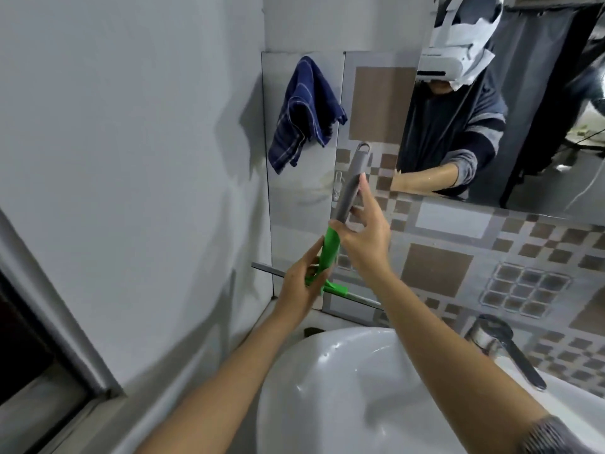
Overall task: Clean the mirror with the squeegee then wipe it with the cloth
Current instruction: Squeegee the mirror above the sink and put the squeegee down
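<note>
Squeegee [330,253]: matt grey and glossy green plastic. Cloth [302,116]: woven blue fabric. Sink [353,388]: glossy white ceramic. Tap [501,345]: shiny metal. Mirror [523,93]: smooth glass.

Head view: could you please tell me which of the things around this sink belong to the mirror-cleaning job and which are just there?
For the job:
- squeegee, held by left hand and right hand
- mirror
- blue checked cloth, hanging on the wall

Just there:
- sink
- faucet
- wall hook

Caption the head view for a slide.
Both hands hold a green-and-grey squeegee beside the mirror; blue cloth hangs nearby.
</note>
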